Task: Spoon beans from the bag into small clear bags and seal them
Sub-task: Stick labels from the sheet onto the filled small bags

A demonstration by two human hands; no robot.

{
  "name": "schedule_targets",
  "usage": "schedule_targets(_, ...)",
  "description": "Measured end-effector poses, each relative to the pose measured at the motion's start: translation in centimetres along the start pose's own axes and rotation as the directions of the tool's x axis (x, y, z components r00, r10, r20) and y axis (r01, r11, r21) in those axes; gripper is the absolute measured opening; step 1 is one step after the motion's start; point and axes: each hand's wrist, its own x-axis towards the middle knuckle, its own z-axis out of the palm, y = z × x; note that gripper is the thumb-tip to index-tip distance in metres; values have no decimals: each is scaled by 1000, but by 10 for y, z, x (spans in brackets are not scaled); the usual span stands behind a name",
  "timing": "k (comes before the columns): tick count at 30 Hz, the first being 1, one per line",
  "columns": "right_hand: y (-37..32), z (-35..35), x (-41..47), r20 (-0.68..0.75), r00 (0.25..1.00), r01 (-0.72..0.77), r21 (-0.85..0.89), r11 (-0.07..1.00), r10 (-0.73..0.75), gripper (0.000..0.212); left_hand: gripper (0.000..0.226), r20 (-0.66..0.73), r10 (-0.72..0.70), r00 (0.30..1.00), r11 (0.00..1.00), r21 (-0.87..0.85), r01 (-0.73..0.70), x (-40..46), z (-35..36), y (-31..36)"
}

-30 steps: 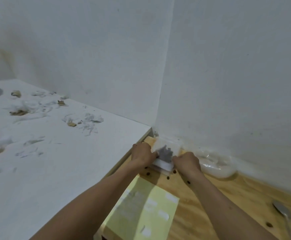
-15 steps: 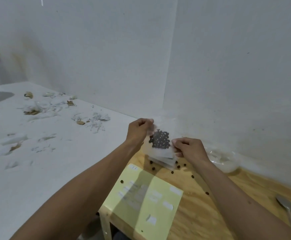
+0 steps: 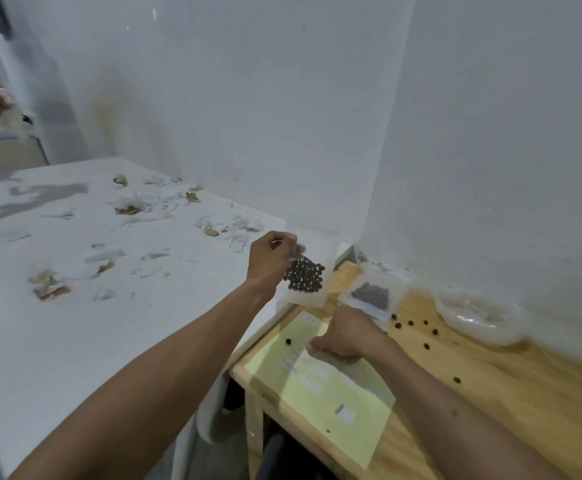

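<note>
Left hand (image 3: 271, 261) pinching bean bag (image 3: 305, 280) above white table edge (image 3: 275, 318)

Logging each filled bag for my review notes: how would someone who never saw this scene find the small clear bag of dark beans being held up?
Start at the white table where it meets the wooden bench near the wall corner. Above that seam the left hand pinches the top of a small clear plastic bag of dark beans. Unlike the other bean bag lying flat on the bench, it hangs in the air.
</note>
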Motion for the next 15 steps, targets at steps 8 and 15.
schedule_targets(8,-2,-1,-3,105,994,-42,146,988,26,30,16,36,2,999,1000,-17,-1,-7,-2,-7)
schedule_targets(15,3,-13,-5,39,998,26,458,889,-49,20,17,99,-12,995,1000,2,12,-10,3,-5)
